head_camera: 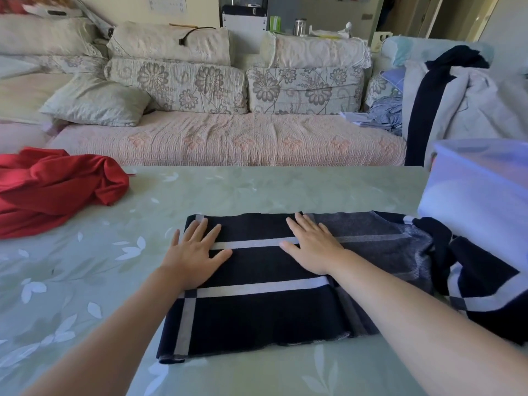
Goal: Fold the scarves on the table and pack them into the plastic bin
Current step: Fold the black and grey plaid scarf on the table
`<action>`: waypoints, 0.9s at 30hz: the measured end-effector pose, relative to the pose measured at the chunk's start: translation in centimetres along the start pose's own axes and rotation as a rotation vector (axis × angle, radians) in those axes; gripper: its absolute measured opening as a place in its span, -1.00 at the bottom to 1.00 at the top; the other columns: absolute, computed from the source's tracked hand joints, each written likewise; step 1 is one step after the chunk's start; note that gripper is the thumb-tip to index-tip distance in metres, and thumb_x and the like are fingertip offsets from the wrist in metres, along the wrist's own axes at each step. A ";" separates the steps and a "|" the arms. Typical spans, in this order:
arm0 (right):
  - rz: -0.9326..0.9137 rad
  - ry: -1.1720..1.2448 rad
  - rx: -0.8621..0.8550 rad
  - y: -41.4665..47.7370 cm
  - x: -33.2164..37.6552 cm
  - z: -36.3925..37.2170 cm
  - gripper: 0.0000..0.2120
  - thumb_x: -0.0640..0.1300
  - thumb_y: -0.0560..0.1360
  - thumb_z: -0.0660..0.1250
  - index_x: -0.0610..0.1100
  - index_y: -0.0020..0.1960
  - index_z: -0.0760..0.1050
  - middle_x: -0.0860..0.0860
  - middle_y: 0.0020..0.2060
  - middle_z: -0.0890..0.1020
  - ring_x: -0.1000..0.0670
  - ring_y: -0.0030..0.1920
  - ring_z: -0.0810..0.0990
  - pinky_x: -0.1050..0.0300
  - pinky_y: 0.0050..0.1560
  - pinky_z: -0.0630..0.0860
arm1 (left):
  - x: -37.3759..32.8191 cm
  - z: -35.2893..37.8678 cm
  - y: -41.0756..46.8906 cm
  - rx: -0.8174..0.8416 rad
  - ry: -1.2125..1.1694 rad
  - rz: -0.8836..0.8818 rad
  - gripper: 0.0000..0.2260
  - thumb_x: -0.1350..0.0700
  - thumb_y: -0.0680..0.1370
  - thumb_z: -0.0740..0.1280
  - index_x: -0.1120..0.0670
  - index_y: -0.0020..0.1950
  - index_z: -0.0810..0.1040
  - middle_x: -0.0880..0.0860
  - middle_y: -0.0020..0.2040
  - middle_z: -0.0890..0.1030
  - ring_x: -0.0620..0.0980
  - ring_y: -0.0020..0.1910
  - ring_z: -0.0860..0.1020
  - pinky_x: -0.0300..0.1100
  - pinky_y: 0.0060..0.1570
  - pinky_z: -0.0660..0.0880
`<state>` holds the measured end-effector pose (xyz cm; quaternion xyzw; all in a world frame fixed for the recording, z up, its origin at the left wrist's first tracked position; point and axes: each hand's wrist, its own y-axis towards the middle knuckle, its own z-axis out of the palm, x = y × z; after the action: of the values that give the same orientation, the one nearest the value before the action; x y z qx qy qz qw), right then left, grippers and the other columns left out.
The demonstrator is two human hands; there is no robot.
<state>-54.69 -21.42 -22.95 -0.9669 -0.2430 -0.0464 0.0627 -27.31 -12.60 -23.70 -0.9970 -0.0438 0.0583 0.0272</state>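
Note:
A dark navy scarf with pale stripes (257,312) lies partly folded on the green table (85,281). Its loose end bunches up at the right, by the bin. My left hand (197,252) rests flat on the folded part's far left corner, fingers spread. My right hand (311,247) lies flat on the fold near the middle, fingers apart. A crumpled red scarf (54,190) sits at the table's far left. The translucent plastic bin (480,190) stands at the right edge, its inside hidden.
A sofa (228,138) with floral cushions runs along the table's far side. Clothes hang over a chair (445,104) at the back right, behind the bin.

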 end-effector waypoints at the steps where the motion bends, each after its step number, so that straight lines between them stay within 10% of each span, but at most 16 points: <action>1: 0.015 0.024 0.005 0.2 -0.3 0.3 -0.33 0.28 0.64 -0.09 0.02 0.63 -0.18 0.02 0.61 -0.20 0.02 0.60 -0.24 -0.10 0.58 -0.17 | 0.1 0.0 0.2 -0.001 -0.002 -0.005 -0.32 -0.39 0.55 -0.10 -0.13 0.60 -0.13 -0.02 0.60 -0.21 -0.04 0.56 -0.27 0.08 0.52 -0.27; 15: -0.103 -0.066 -0.176 -0.2 5.3 -0.3 -0.46 0.14 0.63 0.05 -0.01 0.57 0.21 0.01 0.60 0.11 -0.03 0.59 0.00 -0.07 0.54 0.00 | 2.1 -1.1 -6.2 -0.045 0.028 0.032 -0.40 -0.23 0.64 -0.08 0.02 0.61 0.01 -0.03 0.61 -0.01 -0.02 0.58 -0.08 -0.01 0.54 -0.12; 21: -0.367 -0.091 -0.153 2.2 14.3 -1.6 -0.44 -0.32 0.58 0.14 -0.04 0.55 0.24 0.00 0.55 0.24 -0.08 0.48 0.26 0.01 0.45 0.22 | 3.2 -2.8 -9.7 -0.081 0.005 0.141 -0.40 -0.28 0.53 -0.06 -0.08 0.49 0.32 -0.09 0.50 0.29 -0.02 0.44 0.23 -0.12 0.41 0.19; 27: -0.501 -0.201 -0.052 6.2 20.2 -2.6 -0.40 -0.40 0.55 0.20 0.07 0.48 0.35 0.01 0.42 0.38 -0.15 0.22 0.52 0.02 -0.04 0.48 | 4.6 -3.2 -11.3 -0.085 -0.323 0.370 -0.66 0.24 0.51 0.29 -0.07 0.22 0.59 -0.17 0.21 0.48 -0.18 0.22 0.38 -0.17 0.17 0.46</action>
<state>-34.20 -17.82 -18.54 -0.8776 -0.4785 0.0295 0.0000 -23.35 -1.12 -20.41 -0.9660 0.1335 0.2191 -0.0334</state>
